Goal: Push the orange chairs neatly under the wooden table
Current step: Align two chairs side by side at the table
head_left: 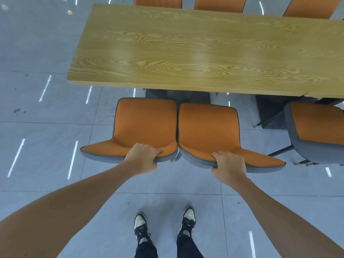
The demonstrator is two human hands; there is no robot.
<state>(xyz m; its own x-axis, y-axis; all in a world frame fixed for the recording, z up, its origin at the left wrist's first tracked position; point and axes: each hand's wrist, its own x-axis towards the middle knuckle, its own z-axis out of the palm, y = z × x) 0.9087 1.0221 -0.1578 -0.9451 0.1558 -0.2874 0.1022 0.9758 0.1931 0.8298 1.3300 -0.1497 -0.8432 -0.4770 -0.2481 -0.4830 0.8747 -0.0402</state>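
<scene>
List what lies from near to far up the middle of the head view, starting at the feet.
Shoes → bare floor tiles → left hand and right hand gripping the backrests of two orange chairs → wooden table → far chairs.

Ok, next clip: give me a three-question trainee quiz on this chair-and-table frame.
1. True or false: each hand grips a different chair's backrest.
2. Are the two gripped seats under the table yet?
3. Which nearside chair is untouched: A far left, B far right?

Key
1. True: left hand on the left chair, right hand on the middle chair.
2. No, both sit clear of the wooden table edge.
3. B, the right chair.
</scene>
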